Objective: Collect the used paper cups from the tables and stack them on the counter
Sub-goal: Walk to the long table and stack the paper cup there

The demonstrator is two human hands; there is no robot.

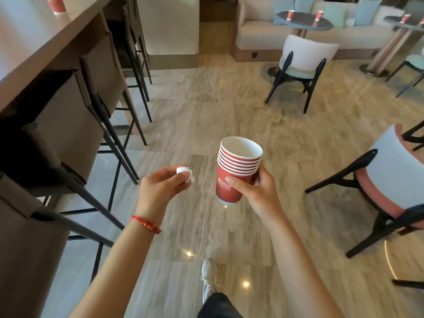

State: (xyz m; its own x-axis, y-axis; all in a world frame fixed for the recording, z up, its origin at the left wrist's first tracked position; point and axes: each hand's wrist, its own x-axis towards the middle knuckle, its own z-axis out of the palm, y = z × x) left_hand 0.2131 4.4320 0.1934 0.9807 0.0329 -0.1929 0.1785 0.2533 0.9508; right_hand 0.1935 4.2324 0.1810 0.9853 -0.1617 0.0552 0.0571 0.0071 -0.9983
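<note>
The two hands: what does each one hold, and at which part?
The right hand grips a stack of red paper cups around the side of the outermost cup, below the rims. The left hand pinches a crumpled white tissue at its fingertips.

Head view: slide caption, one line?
Right hand holds stacked red cups; left hand pinches crumpled tissue beside counter.

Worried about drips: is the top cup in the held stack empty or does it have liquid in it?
Empty, as far as shows: the top cup of the stack in the right hand has a bare white inside; its very bottom is hidden.
</note>
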